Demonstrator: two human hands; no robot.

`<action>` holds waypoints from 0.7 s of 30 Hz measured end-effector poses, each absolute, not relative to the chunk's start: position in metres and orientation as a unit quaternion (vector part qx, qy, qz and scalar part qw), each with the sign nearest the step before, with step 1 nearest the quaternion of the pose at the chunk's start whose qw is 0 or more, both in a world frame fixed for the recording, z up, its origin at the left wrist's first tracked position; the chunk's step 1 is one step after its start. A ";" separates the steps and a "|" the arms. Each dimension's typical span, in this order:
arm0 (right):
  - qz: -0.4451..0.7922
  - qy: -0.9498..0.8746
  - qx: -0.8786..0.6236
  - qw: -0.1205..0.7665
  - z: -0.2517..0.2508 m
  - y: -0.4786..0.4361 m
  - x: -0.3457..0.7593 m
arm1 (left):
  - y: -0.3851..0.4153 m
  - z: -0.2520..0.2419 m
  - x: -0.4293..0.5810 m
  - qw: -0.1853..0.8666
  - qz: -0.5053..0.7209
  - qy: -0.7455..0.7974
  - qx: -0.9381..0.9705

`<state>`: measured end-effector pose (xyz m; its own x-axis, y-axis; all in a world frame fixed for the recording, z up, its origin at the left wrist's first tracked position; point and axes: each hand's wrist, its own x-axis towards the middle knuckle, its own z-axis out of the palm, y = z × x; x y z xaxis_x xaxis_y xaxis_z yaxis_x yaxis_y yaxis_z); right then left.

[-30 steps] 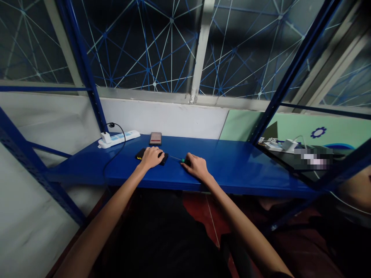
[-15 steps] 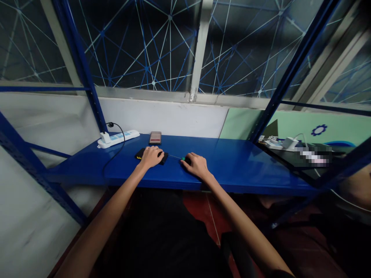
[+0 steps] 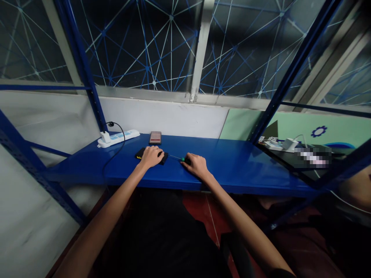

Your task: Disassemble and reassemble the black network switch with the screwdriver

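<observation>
One strip (image 3: 118, 139): set back near the wall (image 3: 174, 117).
Case (image 3: 164, 158): flat on the bench (image 3: 234, 162).
Left hand (image 3: 152, 156): laid over the case, apparently steadying it; grip hidden.
Screwdriver (image 3: 182, 159): pointing left toward the case.
Right hand (image 3: 196, 165): closed round the screwdriver, presumably for control.

A white power strip (image 3: 117, 138) lies at left on the blue table (image 3: 232, 166).
</observation>
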<state>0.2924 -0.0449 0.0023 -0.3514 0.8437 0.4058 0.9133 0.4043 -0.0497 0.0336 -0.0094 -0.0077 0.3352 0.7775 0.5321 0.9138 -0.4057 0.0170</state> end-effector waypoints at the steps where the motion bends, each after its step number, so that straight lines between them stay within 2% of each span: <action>1: -0.089 -0.817 -0.539 0.182 0.002 -0.045 0.292 | -0.009 -0.008 0.033 0.145 -0.237 -0.526 -0.804; 12: -0.096 -0.804 -0.545 0.219 0.004 -0.050 0.289 | -0.008 -0.008 0.034 0.139 -0.240 -0.530 -0.801; 21: -0.088 -0.810 -0.514 0.267 0.004 -0.052 0.289 | -0.018 -0.002 0.038 0.180 -0.350 -0.419 -0.818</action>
<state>0.2888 -0.0519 0.0042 -0.3291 0.7863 0.5229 0.8804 0.4557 -0.1311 0.0377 -0.0185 -0.0018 0.4034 0.5602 0.7235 0.8118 -0.5839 -0.0004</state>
